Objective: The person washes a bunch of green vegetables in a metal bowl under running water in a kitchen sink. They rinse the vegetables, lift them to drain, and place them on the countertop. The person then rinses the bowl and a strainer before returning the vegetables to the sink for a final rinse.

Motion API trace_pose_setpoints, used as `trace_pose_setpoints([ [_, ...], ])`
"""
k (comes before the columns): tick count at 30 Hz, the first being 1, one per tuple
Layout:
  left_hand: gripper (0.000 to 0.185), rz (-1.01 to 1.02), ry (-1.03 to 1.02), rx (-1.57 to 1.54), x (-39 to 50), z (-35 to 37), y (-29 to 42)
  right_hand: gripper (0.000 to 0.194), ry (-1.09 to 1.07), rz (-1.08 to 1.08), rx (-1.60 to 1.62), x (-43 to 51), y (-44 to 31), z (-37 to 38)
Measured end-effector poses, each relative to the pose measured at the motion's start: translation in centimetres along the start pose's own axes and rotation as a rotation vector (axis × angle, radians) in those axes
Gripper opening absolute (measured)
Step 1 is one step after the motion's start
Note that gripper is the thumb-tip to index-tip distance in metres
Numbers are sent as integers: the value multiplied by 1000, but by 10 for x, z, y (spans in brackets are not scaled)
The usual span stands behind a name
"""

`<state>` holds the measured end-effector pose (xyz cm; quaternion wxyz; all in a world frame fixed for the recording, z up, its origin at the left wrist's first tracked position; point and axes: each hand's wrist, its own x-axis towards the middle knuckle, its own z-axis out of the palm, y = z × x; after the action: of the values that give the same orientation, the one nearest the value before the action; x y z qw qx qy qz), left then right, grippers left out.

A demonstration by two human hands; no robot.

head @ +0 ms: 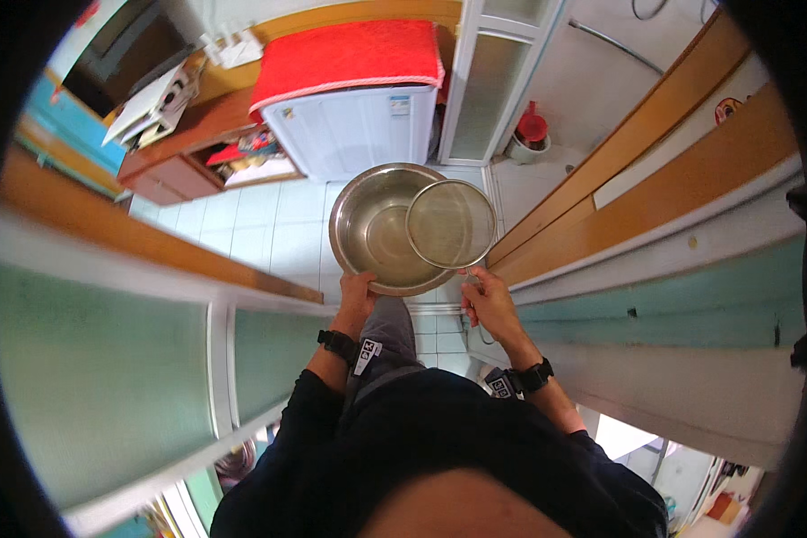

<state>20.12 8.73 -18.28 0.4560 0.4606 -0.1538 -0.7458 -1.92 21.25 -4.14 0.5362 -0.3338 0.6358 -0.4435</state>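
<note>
A round stainless steel basin [363, 235] is held out in front of my body. My left hand [358, 290] grips its near left rim. In my right hand [489, 302] is the handle of a round fine-mesh strainer [452, 222]. The strainer overlaps the basin's right side in view and hides part of that rim; whether the two touch I cannot tell. The visible inside of the basin is shiny, and I cannot tell whether it holds clear water.
Frosted-glass door panels [107, 376] flank me, with a wooden door frame [619, 175] on the right. Ahead stand a white appliance [356, 128] under a red cloth [350, 60] and a brown cabinet [168, 178]. A red dipper [532, 126] sits in a bucket [528, 153] beyond the folding door [487, 94].
</note>
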Motion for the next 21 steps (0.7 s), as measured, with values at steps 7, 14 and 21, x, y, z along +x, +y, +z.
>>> trace_pose_setpoints([
  [7,43,-185,-108,377,187,105,32,24,347,79,58,136,-14,-33],
  [14,41,-263,-369,409,321,229,53,20,914,77,-90,259,-29,-56],
  [21,43,-358,-460,565,422,343,31,26,1222,235,-104,336,-15,-128],
])
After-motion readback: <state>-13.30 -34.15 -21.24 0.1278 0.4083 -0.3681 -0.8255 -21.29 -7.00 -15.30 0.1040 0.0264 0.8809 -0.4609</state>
